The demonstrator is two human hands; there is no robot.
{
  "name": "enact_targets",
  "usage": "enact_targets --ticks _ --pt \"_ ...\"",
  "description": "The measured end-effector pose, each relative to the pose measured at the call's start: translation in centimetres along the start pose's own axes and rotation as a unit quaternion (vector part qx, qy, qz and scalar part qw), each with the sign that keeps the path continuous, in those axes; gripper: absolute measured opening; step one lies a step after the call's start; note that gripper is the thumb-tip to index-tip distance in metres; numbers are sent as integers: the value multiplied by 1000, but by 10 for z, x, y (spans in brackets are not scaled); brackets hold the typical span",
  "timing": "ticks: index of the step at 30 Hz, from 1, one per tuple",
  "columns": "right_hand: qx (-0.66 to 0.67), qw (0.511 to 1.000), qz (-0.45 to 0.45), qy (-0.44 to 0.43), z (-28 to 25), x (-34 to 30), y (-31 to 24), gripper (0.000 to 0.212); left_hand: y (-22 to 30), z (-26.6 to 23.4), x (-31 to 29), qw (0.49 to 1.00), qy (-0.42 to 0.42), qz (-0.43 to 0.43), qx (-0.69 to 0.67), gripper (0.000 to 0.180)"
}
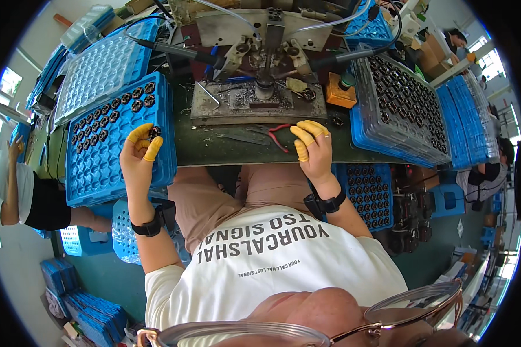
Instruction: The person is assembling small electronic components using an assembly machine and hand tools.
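My left hand (138, 162), with yellow finger covers, is over the right side of a blue tray (78, 185). Its thumb and fingers close on a small black ring-shaped metal part (154, 132). Similar dark parts (103, 135) fill several pockets in the tray's upper half. My right hand (315, 155), also in yellow finger covers, hovers at the bench's front edge with bent fingers apart and nothing visible in them. Just left of it lie red-handled pliers (278, 137). Beyond both hands stands a metal press fixture (264, 89), with metal chips on its base (214, 113).
Stacked clear and blue trays of dark parts (408, 110) stand at right. An orange box (340, 91) and a hex key (208, 95) are by the fixture. Another filled blue tray (367, 194) sits below the bench edge. A co-worker (11, 179) is at far left.
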State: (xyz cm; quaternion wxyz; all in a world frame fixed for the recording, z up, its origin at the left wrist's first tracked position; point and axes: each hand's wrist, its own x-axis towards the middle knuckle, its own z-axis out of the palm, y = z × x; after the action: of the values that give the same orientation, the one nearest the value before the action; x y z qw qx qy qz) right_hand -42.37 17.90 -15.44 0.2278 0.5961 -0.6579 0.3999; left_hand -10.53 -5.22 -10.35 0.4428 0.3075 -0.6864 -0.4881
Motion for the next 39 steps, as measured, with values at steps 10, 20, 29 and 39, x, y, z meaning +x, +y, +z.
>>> enact_targets --ticks 10,20,29,39 --pt "-21 1000 -11 -17 0 1 0 24 17 7 -2 974 -41 90 204 32" --pt "174 977 121 35 18 93 -8 41 27 15 -5 945 -9 137 298 34" --pt "173 977 112 51 7 110 1 41 42 32 1 920 -4 168 353 36" --pt "151 975 152 61 -23 2 2 42 63 170 59 959 -106 198 171 40"
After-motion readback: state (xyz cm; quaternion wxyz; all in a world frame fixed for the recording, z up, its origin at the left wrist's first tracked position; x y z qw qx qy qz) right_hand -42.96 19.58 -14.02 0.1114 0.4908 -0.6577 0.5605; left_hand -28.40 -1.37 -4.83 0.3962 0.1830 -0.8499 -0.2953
